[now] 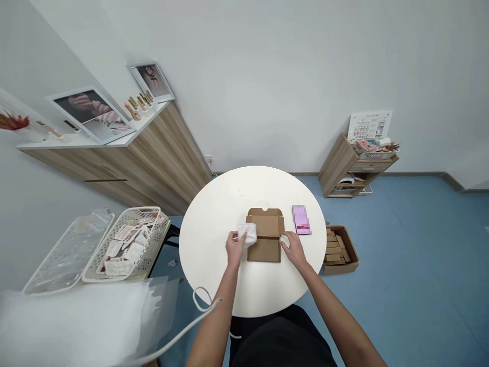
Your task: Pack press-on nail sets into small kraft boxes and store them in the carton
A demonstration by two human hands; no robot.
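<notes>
Left hand (234, 248) pinches white packet (249, 232) over left edge of open cardboard box (264, 251) | right hand (293, 248) at box's right edge, apparently steadying it, grip unclear | box lies mid tabletop (210, 214), likely for two-handed reach

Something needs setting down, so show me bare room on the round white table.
The round white table is bare between its left rim and the left hand, behind the open brown cardboard box, and nearer, between the forearms. Crowded: middle and right, with the box, the left hand's small white packet, the right hand and a purple rectangular item.
</notes>
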